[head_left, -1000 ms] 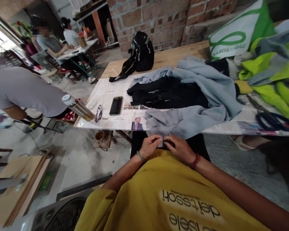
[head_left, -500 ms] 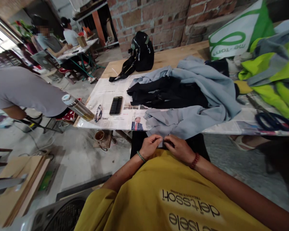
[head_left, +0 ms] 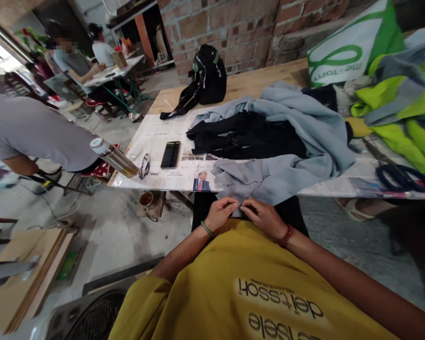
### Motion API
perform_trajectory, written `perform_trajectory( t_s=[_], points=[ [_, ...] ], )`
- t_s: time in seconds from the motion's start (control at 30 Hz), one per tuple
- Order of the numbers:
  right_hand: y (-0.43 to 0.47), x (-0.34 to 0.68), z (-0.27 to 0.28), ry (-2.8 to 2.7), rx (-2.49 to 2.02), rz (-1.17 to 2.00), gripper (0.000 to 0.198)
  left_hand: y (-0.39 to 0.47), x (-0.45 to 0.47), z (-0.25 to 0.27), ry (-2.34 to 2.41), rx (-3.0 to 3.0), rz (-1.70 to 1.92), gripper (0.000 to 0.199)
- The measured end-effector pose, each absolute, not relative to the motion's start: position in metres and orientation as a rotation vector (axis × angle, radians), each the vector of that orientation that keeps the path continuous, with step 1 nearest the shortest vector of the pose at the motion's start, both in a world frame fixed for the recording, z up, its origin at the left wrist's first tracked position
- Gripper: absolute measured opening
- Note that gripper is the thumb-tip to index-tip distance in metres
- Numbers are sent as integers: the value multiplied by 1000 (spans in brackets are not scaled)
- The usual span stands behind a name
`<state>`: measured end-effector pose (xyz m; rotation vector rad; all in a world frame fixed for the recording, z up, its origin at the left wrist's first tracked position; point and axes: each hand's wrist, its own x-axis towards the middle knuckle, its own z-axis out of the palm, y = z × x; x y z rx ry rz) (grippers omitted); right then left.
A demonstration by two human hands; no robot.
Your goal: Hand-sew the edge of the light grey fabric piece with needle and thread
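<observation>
A grey-blue garment [head_left: 279,182] lies bunched on the table, and its near end hangs over the front edge toward my lap. At that end my left hand [head_left: 219,213] pinches the cloth between thumb and fingers. Close beside it, my right hand [head_left: 262,216] is closed in a pinch on the same cloth, the fingertips of both hands almost meeting. Anything small between the fingertips is too tiny to make out. Black cloth [head_left: 248,137] rests on top of the grey garment.
The newspaper-covered table [head_left: 148,137] bears a phone [head_left: 170,155], glasses [head_left: 144,166], a flask [head_left: 113,157], a black bag [head_left: 208,75], large scissors [head_left: 403,177], yellow-green clothing [head_left: 407,104] and a green-white shopping bag [head_left: 354,47]. A mug [head_left: 147,200] stands lower. A person [head_left: 38,132] sits at left.
Both hands stay almost in place, with only a slight shift at the fingertips. The garment and the things on the table look the same.
</observation>
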<state>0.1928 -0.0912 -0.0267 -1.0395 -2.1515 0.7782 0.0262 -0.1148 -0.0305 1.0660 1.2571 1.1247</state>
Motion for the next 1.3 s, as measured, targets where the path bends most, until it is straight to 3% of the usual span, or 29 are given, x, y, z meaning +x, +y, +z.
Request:
perform_trajectory(
  t_s=[0.77,0.97,1.3],
  points=[
    [-85,188,3,-2132,-952,617,21,-112,25,-31,1337,1122,1171,31],
    [-89,182,-9,-2121,-921,708,14,-111,25,-32,1221,1033,1158,35],
    [-85,186,-10,-2145,-805,542,15,-112,27,-35,1298,1096,1142,30]
  ],
)
